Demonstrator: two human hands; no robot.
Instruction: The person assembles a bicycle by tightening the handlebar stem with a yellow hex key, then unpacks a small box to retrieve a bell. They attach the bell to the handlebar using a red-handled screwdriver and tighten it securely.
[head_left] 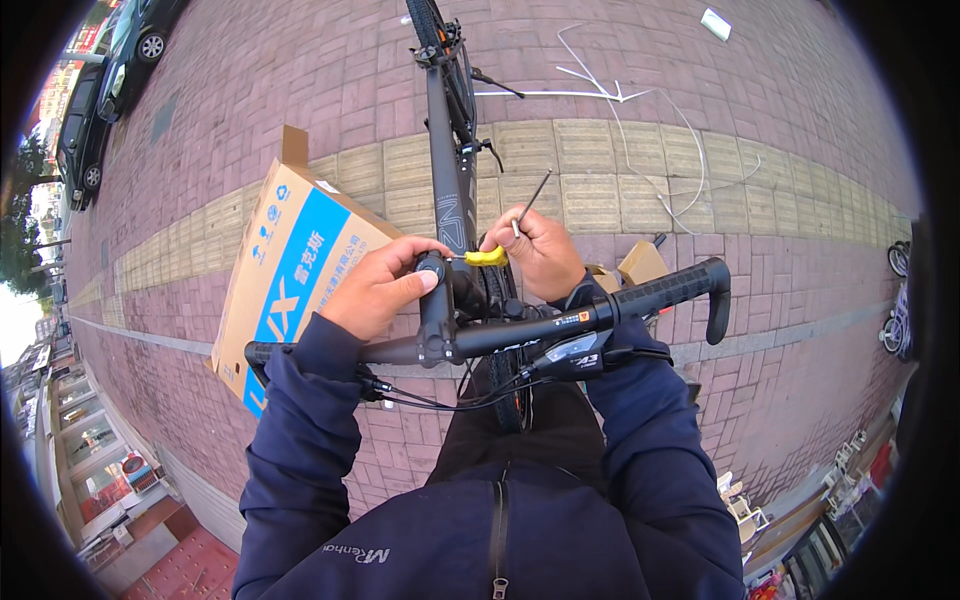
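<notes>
A black bicycle with its handlebar (pixel 530 332) across my front stands between my arms, its frame tube (pixel 444 160) running away from me. My left hand (pixel 375 285) closes round the rear end of the handlebar stem (pixel 437 318), thumb over the round top cap and index finger along the far side. To the right of the stem, my right hand (pixel 540 250) pinches a yellow-bodied hex key tool (pixel 487 257). A thin metal bit reaches from its left end to the stem's side; whether it sits in a bolt is hidden. A dark rod (pixel 536 195) sticks up from my right fingers.
A large cardboard box (pixel 300 260) with a blue stripe lies left of the bicycle. Behind my right hand is a smaller carton (pixel 642 262). White straps (pixel 620 98) lie on the paving at the far right. Parked cars (pixel 120 75) stand far left.
</notes>
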